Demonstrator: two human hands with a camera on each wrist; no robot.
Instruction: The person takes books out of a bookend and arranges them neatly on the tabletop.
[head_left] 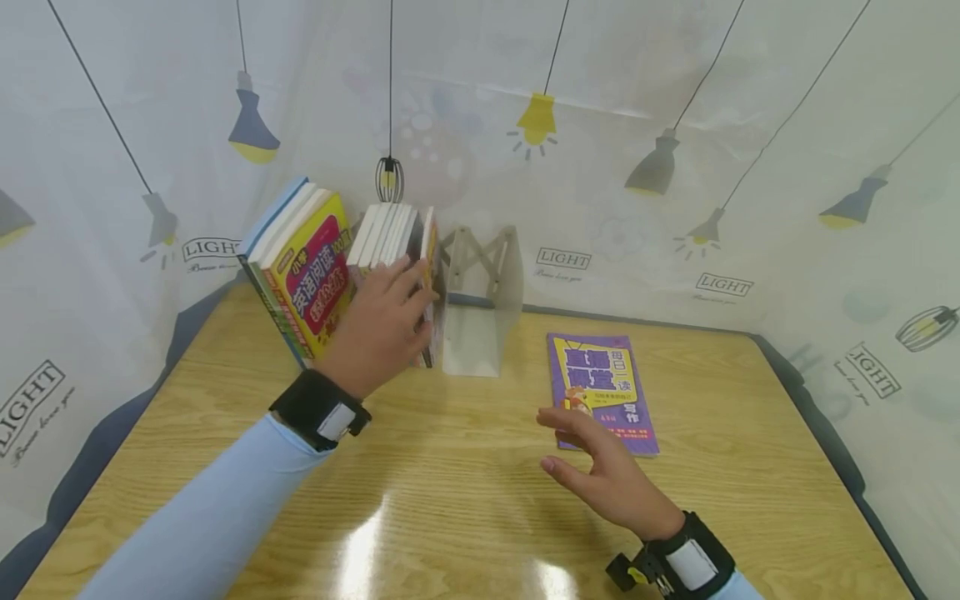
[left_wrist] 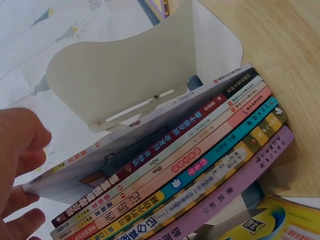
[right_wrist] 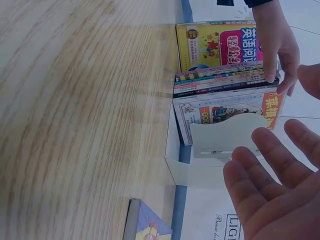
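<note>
My left hand (head_left: 378, 333) reaches over a row of thin books (left_wrist: 175, 167) standing on the expanding book stand. Its fingers grip the upper end of the end book (left_wrist: 142, 129), a thin one with a pale spine. That book leans away from its neighbours, leaving a wedge-shaped gap. A colourful printed cover on it faces the stand's end plate (right_wrist: 225, 135) in the right wrist view. My right hand (head_left: 611, 475) hovers with spread fingers and nothing in it, just in front of a purple book (head_left: 600, 367) lying flat on the table.
Thicker books, with a yellow-covered one (head_left: 322, 275) outermost, lean left at the row's left side. The stand's bare base (head_left: 471, 342) and scissor-like struts (head_left: 476, 258) extend right of the row. A wooden table (head_left: 465, 500) meets a lamp-printed cloth (head_left: 600, 208) behind.
</note>
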